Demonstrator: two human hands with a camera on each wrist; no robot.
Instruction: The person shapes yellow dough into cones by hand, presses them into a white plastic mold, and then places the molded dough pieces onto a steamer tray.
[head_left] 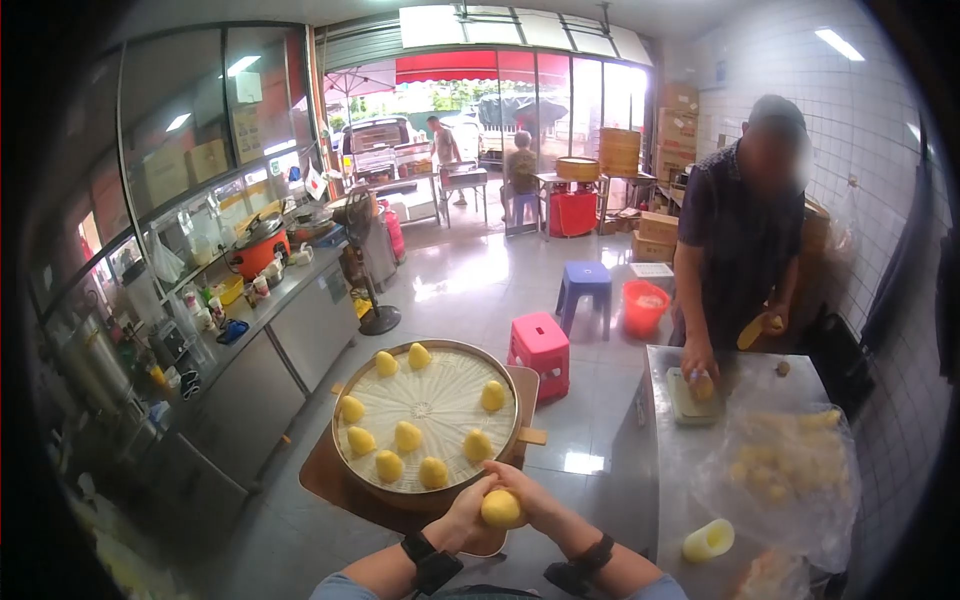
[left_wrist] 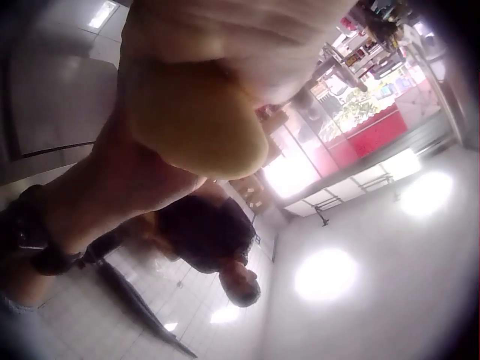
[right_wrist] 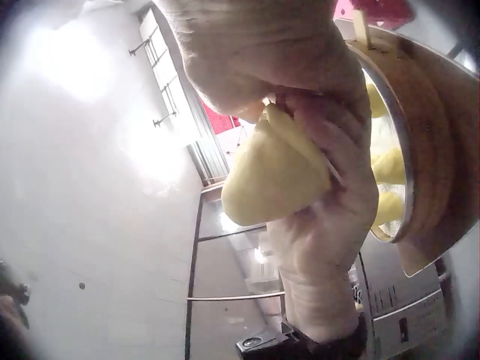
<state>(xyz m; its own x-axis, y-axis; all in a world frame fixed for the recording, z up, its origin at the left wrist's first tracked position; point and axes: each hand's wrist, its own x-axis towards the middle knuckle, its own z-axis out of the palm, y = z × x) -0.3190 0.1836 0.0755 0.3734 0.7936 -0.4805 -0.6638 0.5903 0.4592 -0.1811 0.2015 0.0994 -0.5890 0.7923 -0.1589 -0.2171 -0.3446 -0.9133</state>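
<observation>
A smooth lump of yellow dough [head_left: 502, 509] sits between my two palms, close in front of my body. My left hand [head_left: 462, 520] holds it from the left, and my right hand [head_left: 538, 503] cups it from the right, with the fingers of both hands meeting beyond it. From the right wrist, the dough [right_wrist: 274, 169] shows a rounded base narrowing to a folded tip inside the hands. Just ahead stands a round steamer [head_left: 512, 425] with a pale liner, holding several yellow cone-shaped dough pieces [head_left: 407, 435] spaced mostly around its edge.
At right, a person [head_left: 745, 215] works at a metal table [head_left: 660, 440] bearing a plastic bag [head_left: 790, 470] of yellow pieces and a yellow cup [head_left: 709, 541]. Pink [head_left: 540, 345] and blue [head_left: 585, 285] stools stand beyond the steamer. A steel counter [head_left: 265, 350] runs along the left.
</observation>
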